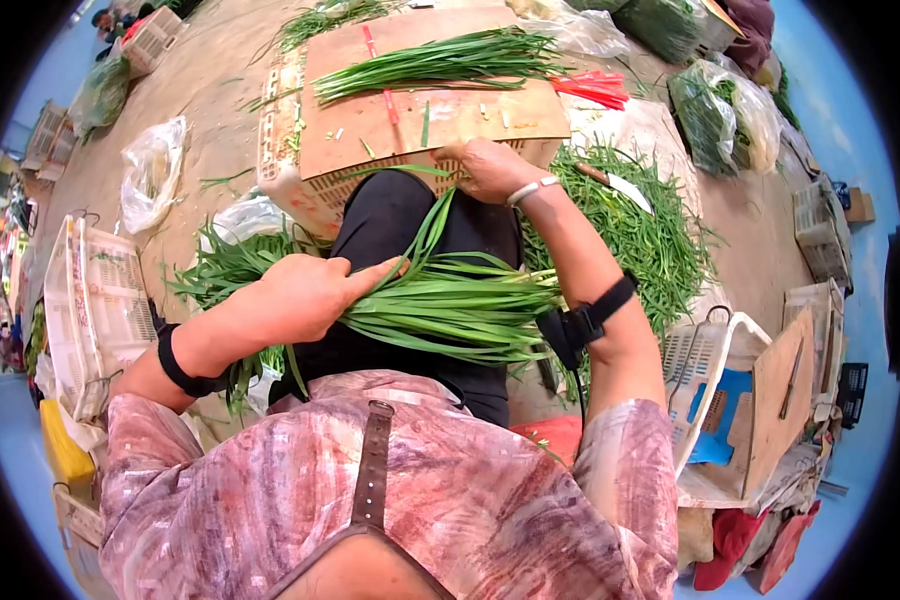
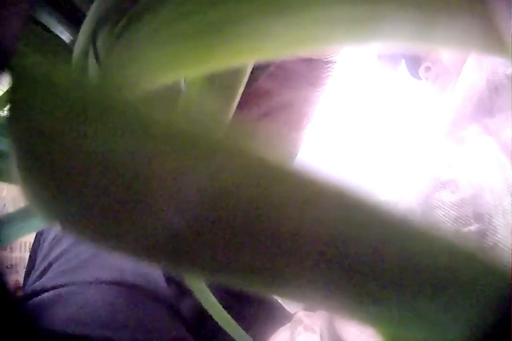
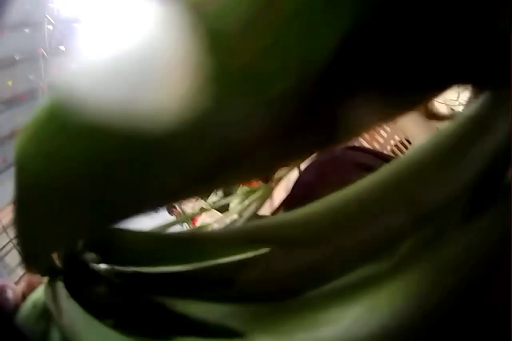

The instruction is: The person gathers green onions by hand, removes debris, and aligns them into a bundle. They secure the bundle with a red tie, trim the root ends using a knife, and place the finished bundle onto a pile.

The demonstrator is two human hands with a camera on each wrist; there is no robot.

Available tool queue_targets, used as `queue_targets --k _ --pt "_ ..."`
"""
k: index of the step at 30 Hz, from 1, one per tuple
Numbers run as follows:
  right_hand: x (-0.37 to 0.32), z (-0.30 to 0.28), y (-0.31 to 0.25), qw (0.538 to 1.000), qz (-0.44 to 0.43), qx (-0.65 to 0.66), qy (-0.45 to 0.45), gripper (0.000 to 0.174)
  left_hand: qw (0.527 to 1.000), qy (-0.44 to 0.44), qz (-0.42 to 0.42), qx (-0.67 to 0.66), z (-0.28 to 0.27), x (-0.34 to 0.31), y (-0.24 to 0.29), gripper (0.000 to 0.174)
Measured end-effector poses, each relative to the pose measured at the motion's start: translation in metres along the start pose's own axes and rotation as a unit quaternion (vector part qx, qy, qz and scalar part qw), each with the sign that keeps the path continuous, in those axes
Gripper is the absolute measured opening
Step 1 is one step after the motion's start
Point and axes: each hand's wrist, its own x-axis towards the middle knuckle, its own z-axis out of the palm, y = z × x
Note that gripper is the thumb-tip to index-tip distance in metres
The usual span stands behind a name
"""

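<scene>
Green leaves (image 1: pixel 432 228) pinched by right fingers (image 1: pixel 450 155) near board (image 1: pixel 455 117) edge, left fingers (image 1: pixel 378 277) well away, grip unclear.

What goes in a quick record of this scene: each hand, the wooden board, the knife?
Left hand: touching the green bundle over the lap; grip partly hidden
Right hand: pinching some long leaves
Wooden board: bears another bundle, with red strips at one end
Knife: lying on loose greens

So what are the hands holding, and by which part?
The right hand pinches a few long green leaves by their raised part. The left hand lies on the leafy bunch; whether it grips is hidden.
</scene>
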Motion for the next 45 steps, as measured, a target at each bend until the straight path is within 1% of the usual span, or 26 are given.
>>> queue_targets --k 1,2,4,6,8,9,12,15,17,20,22,23,24,25,26,27,29,30,33,34,36,38,41,42,44,45 --pt "0.006 0.005 0.004 0.997 0.029 -0.007 -0.069 0.028 1.000 -0.004 -0.007 0.003 0.001 -0.002 0.000 0.080" --pt "0.005 0.004 0.006 0.997 0.025 -0.007 -0.070 0.028 1.000 -0.009 -0.014 0.005 0.001 -0.005 0.000 0.080" --pt "-0.014 -0.005 0.015 0.998 0.009 0.046 0.041 0.019 1.000 -0.008 -0.017 0.006 0.000 -0.009 -0.003 0.079" --pt "-0.043 -0.024 0.013 0.976 0.066 0.155 0.135 0.016 0.999 0.028 -0.018 0.006 -0.001 -0.012 -0.007 0.079" --pt "-0.072 -0.047 0.000 0.949 0.085 0.229 0.201 0.013 0.996 0.084 0.008 0.039 -0.008 -0.011 -0.012 0.076" --pt "-0.086 -0.063 -0.020 0.939 0.124 0.233 0.222 0.012 0.991 0.116 0.009 0.063 -0.015 -0.010 -0.015 0.075" --pt "-0.119 -0.080 -0.039 0.893 0.078 0.269 0.352 0.011 0.960 0.251 0.029 0.125 -0.049 -0.002 -0.027 0.071" --pt "-0.150 -0.085 -0.061 0.861 0.079 0.243 0.440 0.013 0.934 0.298 0.010 0.199 -0.074 -0.001 -0.023 0.070" --pt "-0.160 -0.064 -0.065 0.844 0.113 0.293 0.434 0.011 0.926 0.309 0.015 0.218 -0.058 0.005 -0.030 0.071" --pt "-0.162 -0.004 -0.064 0.812 0.160 0.419 0.373 0.009 0.942 0.279 -0.023 0.183 -0.007 0.012 -0.041 0.075" --pt "-0.163 0.036 -0.061 0.775 0.222 0.489 0.334 0.008 0.957 0.230 -0.049 0.172 0.024 0.011 -0.045 0.081" --pt "-0.163 0.047 -0.063 0.764 0.230 0.495 0.345 0.008 0.959 0.221 -0.059 0.166 0.035 0.010 -0.045 0.082" --pt "-0.168 0.058 -0.059 0.766 0.246 0.509 0.306 0.005 0.961 0.217 -0.059 0.163 0.042 0.008 -0.044 0.082" --pt "-0.171 0.066 -0.058 0.744 0.242 0.541 0.308 0.005 0.960 0.223 -0.058 0.157 0.046 0.008 -0.044 0.082" --pt "-0.170 0.067 -0.062 0.720 0.238 0.573 0.310 0.005 0.960 0.229 -0.057 0.152 0.049 0.008 -0.044 0.083" --pt "-0.171 0.065 -0.063 0.719 0.239 0.575 0.309 0.005 0.959 0.228 -0.057 0.160 0.051 0.008 -0.045 0.082" --pt "-0.172 0.058 -0.065 0.738 0.294 0.545 0.269 0.004 0.959 0.228 -0.053 0.162 0.053 0.008 -0.045 0.080" --pt "-0.172 0.059 -0.065 0.737 0.295 0.545 0.270 0.004 0.958 0.231 -0.051 0.162 0.054 0.009 -0.045 0.079" --pt "-0.168 0.067 -0.063 0.700 0.242 0.563 0.366 0.006 0.957 0.237 -0.038 0.163 0.061 0.010 -0.048 0.077" --pt "-0.166 0.070 -0.063 0.700 0.243 0.563 0.367 0.006 0.957 0.237 -0.037 0.163 0.062 0.010 -0.048 0.077" --pt "-0.162 0.075 -0.063 0.653 0.241 0.584 0.417 0.008 0.958 0.232 -0.044 0.161 0.063 0.010 -0.047 0.076" --pt "-0.160 0.079 -0.063 0.643 0.257 0.590 0.415 0.010 0.959 0.235 -0.040 0.155 0.067 0.011 -0.048 0.076" --pt "-0.158 0.079 -0.062 0.730 0.280 0.500 0.372 0.012 0.961 0.231 -0.038 0.149 0.067 0.011 -0.048 0.075" --pt "-0.158 0.076 -0.063 0.727 0.284 0.501 0.375 0.012 0.962 0.224 -0.040 0.150 0.067 0.010 -0.048 0.075" --pt "-0.156 0.068 -0.066 0.691 0.309 0.545 0.361 0.012 0.963 0.221 -0.037 0.149 0.068 0.010 -0.049 0.075" --pt "-0.154 0.069 -0.064 0.663 0.312 0.559 0.389 0.011 0.963 0.220 -0.039 0.149 0.069 0.011 -0.049 0.076"
